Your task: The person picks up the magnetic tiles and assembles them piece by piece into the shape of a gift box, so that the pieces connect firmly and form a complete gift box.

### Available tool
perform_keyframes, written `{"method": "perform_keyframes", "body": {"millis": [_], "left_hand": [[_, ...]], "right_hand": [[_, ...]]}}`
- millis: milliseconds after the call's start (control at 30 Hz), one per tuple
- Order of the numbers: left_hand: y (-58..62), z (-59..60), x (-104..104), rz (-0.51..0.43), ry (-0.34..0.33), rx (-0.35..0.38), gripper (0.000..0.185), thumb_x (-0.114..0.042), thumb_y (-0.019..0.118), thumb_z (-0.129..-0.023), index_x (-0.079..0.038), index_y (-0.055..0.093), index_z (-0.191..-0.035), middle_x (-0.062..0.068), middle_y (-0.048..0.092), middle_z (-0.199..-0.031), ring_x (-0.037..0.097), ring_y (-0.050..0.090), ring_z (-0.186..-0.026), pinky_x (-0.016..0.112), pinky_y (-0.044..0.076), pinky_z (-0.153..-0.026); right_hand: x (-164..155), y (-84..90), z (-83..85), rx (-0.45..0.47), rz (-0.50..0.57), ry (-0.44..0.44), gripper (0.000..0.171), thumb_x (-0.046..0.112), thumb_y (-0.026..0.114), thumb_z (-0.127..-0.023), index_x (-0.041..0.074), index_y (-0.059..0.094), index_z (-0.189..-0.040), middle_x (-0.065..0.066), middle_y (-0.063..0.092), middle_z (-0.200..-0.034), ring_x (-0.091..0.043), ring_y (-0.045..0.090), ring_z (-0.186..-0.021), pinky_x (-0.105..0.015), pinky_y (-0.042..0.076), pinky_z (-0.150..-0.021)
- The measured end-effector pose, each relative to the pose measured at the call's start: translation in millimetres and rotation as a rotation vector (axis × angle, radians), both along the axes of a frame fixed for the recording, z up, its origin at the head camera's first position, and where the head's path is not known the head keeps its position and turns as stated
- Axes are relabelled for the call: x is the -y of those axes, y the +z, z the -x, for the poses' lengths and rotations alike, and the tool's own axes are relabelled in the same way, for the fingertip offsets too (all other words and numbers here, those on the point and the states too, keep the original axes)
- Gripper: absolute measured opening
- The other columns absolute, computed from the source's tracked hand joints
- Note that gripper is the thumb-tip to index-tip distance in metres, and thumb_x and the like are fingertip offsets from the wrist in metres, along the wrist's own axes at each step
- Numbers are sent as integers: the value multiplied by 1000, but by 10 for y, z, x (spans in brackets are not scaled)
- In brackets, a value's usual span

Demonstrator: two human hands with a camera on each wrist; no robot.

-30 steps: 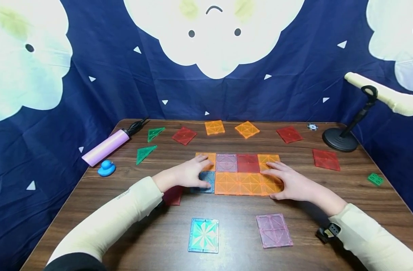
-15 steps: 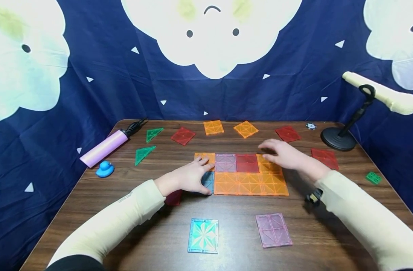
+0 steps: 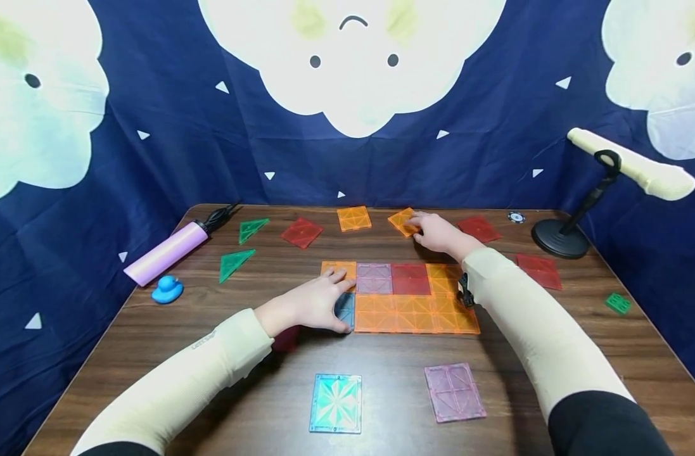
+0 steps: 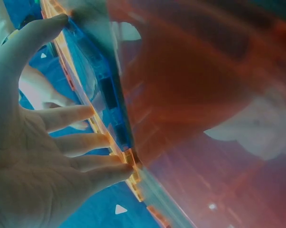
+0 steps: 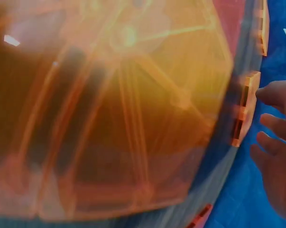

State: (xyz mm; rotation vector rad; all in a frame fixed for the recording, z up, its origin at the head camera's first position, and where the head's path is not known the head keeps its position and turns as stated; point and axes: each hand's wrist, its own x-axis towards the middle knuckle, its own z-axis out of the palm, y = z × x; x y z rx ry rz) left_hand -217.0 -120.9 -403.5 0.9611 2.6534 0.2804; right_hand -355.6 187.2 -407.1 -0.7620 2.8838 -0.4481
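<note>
Two rows of flat magnetic tiles lie edge to edge mid-table. The back row has an orange tile (image 3: 341, 268), a purple tile (image 3: 374, 278), a red tile (image 3: 411, 280) and another orange tile (image 3: 443, 277); in front, a blue tile (image 3: 346, 311) adjoins several orange tiles (image 3: 415, 313). My left hand (image 3: 317, 304) rests spread over the left end, thumb at the blue tile's front edge, partly hiding it. At the table's back, my right hand (image 3: 438, 233) touches a separate orange tile (image 3: 400, 220), fingertips at its right edge; the right wrist view shows this hand (image 5: 281, 137) beside the tile.
Loose tiles lie around: red (image 3: 301, 232), orange (image 3: 354, 219), green triangles (image 3: 235, 263), light blue (image 3: 336, 403) and purple (image 3: 455, 392) in front. A pink pump (image 3: 167, 253) and blue duck (image 3: 167, 289) are left; a black stand (image 3: 561, 238), poker chip (image 3: 516, 216) and green block (image 3: 618, 303) are right.
My right hand has left the right end of the joined tiles and reached back to the far orange tile. The left hand stays on the left end.
</note>
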Motion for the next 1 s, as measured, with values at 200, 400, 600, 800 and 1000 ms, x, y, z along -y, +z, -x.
{"method": "perform_keyframes", "body": {"millis": [200,400,600,800,1000], "left_hand": [[-30,22,-26,6,-17,-9,97,-51,80,-81,-1,41,-154,29,29,-160,52,26,-145,56,30,-116],[-15,22,-12,8,-18,-12,96,-49,80,-81,0,41,-154,30,29,-159,54,27,-144,56,30,-116],[-28,17,-10,5,-25,-9,96,-50,80,-81,0,41,-154,31,29,-159,54,26,-144,55,29,-116],[-47,24,-10,4,-30,-14,96,-50,80,-81,0,41,-154,31,29,-159,54,27,-144,56,30,-115],[-20,20,2,2,-21,-8,96,-50,80,-81,1,41,-154,31,29,-159,55,27,-144,56,31,-115]], "right_hand": [[-14,-92,-108,-80,-69,32,45,5,63,-97,2,59,-142,-27,50,-145,-48,44,-133,-55,38,-110],[-22,-29,-163,-67,-32,43,44,12,65,-100,1,58,-142,-29,46,-146,-49,42,-134,-57,36,-111],[-92,-50,-165,23,52,54,44,12,63,-101,0,57,-143,-31,38,-154,-48,38,-140,-56,32,-114],[-117,-31,-271,41,77,105,40,3,64,-96,-2,60,-136,-32,42,-151,-49,41,-137,-58,33,-112],[-98,-39,-362,77,54,141,42,1,65,-97,1,60,-138,-29,40,-154,-47,40,-139,-58,32,-113]]}}
